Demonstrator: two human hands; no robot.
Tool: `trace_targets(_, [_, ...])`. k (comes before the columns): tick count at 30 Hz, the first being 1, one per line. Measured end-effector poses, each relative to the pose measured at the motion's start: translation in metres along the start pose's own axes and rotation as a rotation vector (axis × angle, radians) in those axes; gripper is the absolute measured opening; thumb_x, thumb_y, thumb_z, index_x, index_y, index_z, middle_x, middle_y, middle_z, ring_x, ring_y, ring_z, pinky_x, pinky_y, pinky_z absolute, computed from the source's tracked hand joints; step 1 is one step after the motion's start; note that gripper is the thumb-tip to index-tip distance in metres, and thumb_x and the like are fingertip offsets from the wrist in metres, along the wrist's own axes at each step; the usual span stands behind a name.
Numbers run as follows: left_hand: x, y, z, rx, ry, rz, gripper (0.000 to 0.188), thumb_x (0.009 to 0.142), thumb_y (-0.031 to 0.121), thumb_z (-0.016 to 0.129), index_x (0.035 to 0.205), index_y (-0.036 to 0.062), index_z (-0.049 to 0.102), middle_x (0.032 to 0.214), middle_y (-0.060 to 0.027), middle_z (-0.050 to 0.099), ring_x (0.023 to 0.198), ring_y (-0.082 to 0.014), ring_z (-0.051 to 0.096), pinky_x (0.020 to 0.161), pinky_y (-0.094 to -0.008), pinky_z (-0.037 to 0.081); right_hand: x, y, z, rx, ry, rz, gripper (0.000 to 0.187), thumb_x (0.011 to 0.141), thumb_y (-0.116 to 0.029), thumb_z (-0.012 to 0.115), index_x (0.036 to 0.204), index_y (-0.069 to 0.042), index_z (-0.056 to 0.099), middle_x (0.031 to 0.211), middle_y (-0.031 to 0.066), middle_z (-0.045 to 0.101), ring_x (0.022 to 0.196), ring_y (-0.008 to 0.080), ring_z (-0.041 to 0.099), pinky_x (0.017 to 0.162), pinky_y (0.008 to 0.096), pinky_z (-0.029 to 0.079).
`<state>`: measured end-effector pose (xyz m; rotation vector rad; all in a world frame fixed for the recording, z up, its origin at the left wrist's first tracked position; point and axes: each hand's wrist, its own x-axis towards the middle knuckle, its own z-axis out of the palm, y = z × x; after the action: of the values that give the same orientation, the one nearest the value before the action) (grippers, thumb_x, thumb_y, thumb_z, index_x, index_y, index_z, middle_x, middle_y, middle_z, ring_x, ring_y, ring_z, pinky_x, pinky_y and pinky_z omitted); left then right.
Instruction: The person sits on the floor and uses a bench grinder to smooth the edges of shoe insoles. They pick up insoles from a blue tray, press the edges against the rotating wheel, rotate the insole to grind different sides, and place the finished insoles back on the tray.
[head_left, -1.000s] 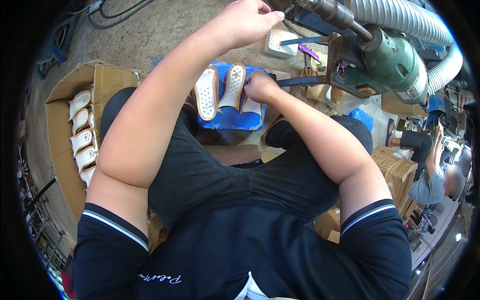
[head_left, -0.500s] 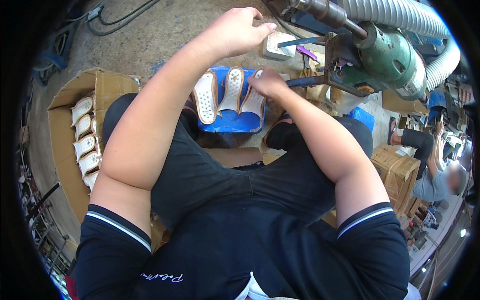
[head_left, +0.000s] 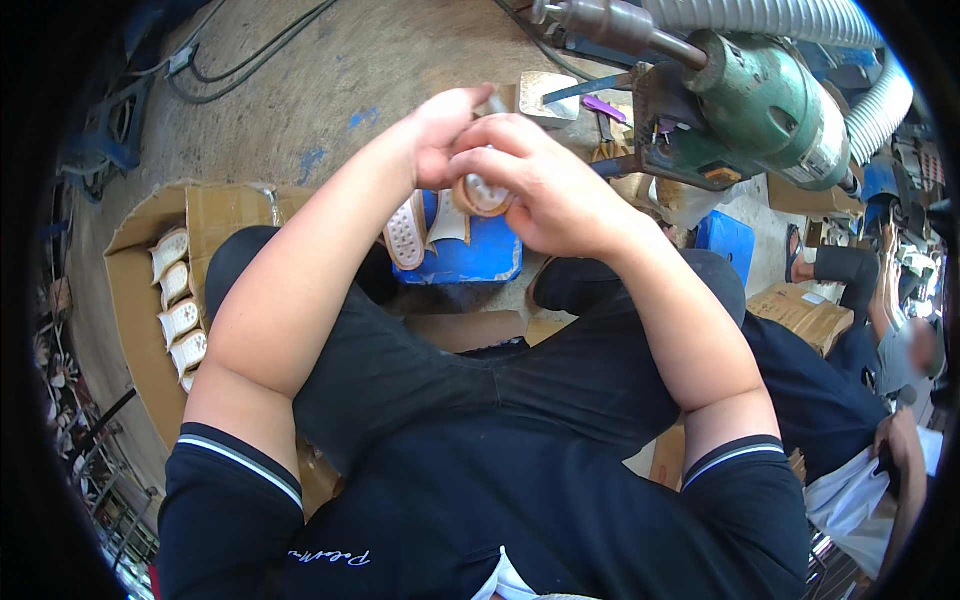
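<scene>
In my right hand (head_left: 550, 185) is a shoe sole (head_left: 484, 196) with a white, dotted face and a tan edge. My fingers wrap over it, and its rounded end points toward me. My left hand (head_left: 445, 130) meets the right from the far side, against the sole's upper part. Its fingers are partly hidden and blurred, so its grip does not show. Below the hands two more soles, a dotted one (head_left: 405, 236) and a curved one (head_left: 449, 222), lie on a blue plastic stool or box (head_left: 470, 262).
A green motor machine (head_left: 770, 110) with a grey hose (head_left: 770, 20) stands at the far right. Near it are a white block-like container (head_left: 548, 98) and a purple-handled tool (head_left: 603, 108). At left, a cardboard box (head_left: 150, 330) holds several soles. Other people work at right.
My right hand has lifted the rightmost sole off the blue surface. My left hand has come back from beside the white container to meet it. Another person has come into view at lower right.
</scene>
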<state>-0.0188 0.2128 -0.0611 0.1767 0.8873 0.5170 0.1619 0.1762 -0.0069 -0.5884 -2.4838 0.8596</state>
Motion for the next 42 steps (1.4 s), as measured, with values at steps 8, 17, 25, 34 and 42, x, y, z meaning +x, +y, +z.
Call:
trace_targets(8, [0.004,0.024,-0.004,-0.089,0.065,0.332,0.069,0.112,0.054,0.034,0.141,-0.0058,0.054,0.123,-0.0218,0.070,0.118,-0.0332,0.068,0.107,-0.0487,0.053,-0.005,0.013,-0.001,-0.106,0.332,0.268,0.090,0.077,0.012,0.056,0.162,-0.010,0.037,0.153,0.0235,0.044,0.142,0.0421,0.045,0.119,0.0490,0.039])
trace_targets(17, [-0.028,0.017,0.024,-0.092,0.033,0.528,0.080,0.111,0.059,0.024,0.141,-0.0105,0.049,0.125,-0.0217,0.066,0.118,-0.0317,0.063,0.107,-0.0462,0.049,-0.007,0.011,-0.023,1.169,0.149,0.791,0.088,0.101,-0.010,0.067,0.170,-0.009,0.012,0.135,0.0160,0.062,0.116,0.0176,0.065,0.095,0.0331,0.057])
trace_targets(25, [-0.048,0.003,0.039,-0.127,-0.097,0.689,0.067,0.115,0.051,0.028,0.141,-0.0052,0.054,0.132,-0.0175,0.065,0.124,-0.0273,0.061,0.115,-0.0447,0.042,-0.007,0.002,-0.039,1.232,0.238,0.698,0.077,0.096,-0.002,0.067,0.165,-0.004,0.033,0.128,0.0091,0.069,0.107,0.0101,0.069,0.089,0.0277,0.058])
trace_targets(34, [-0.045,0.000,0.033,-0.180,-0.371,0.733,0.059,0.114,0.052,0.035,0.135,0.0027,0.059,0.129,-0.0115,0.069,0.120,-0.0216,0.068,0.106,-0.0415,0.054,-0.007,0.000,-0.035,1.254,0.374,0.661,0.089,0.089,-0.003,0.077,0.165,-0.004,0.031,0.108,0.0102,0.076,0.091,0.0086,0.072,0.069,0.0217,0.057])
trace_targets(42, [-0.045,0.003,0.030,-0.163,-0.452,0.691,0.061,0.113,0.053,0.036,0.138,0.0023,0.058,0.131,-0.0122,0.069,0.121,-0.0218,0.069,0.105,-0.0408,0.057,-0.008,0.002,-0.033,1.271,0.413,0.617,0.089,0.089,-0.003,0.077,0.165,-0.004,0.031,0.107,0.0096,0.076,0.090,0.0083,0.072,0.069,0.0204,0.057])
